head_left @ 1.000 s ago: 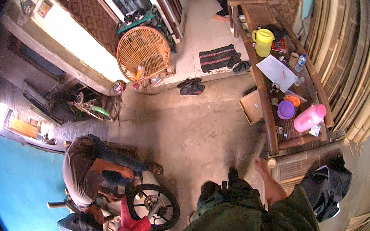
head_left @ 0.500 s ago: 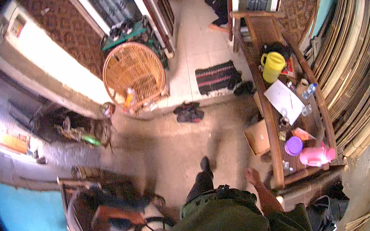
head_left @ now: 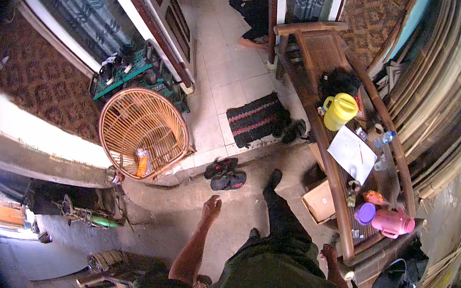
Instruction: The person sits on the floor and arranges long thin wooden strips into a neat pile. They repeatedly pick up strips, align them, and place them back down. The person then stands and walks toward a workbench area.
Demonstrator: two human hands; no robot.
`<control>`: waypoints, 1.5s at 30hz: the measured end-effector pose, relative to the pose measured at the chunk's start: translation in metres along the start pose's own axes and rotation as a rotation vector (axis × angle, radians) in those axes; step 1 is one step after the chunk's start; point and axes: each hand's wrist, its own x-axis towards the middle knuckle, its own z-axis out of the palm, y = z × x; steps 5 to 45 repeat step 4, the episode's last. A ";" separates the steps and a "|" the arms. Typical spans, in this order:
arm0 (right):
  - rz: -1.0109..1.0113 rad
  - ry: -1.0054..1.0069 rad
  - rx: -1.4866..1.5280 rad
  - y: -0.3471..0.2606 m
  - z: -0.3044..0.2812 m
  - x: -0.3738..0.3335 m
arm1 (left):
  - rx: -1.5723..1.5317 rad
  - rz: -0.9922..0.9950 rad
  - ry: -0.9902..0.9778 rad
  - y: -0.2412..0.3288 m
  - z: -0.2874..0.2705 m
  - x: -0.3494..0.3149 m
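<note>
My left hand [head_left: 212,207] swings out over the concrete floor, just below a pair of dark sandals [head_left: 226,174]. It looks empty, its fingers loose. My right hand [head_left: 328,252] hangs near my hip, beside the front leg of a bamboo bench [head_left: 341,219]. Its fingers are slightly bent and apart, with nothing seen in them. On the bench stand a yellow jug [head_left: 340,112], white paper [head_left: 352,155] with a pencil, a water bottle [head_left: 384,139], a purple-lidded container [head_left: 365,213] and a pink flask [head_left: 393,222].
A round rattan chair [head_left: 143,134] holds an orange packet. Behind it stands a green shoe rack [head_left: 124,78]. A striped mat [head_left: 256,118] lies at the doorway, where another person [head_left: 254,13] sits on the tiles. A cardboard box [head_left: 319,201] is beside the bench; bamboo strips [head_left: 451,101] lean at right.
I have stepped forward toward the doorway, one foot now ahead near the sandals. My left hand has come into view; my right hand has drawn back toward my hip.
</note>
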 end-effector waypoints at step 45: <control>-0.019 0.062 0.811 -0.041 -0.009 0.091 | -0.034 -0.317 -0.214 0.074 -0.020 0.075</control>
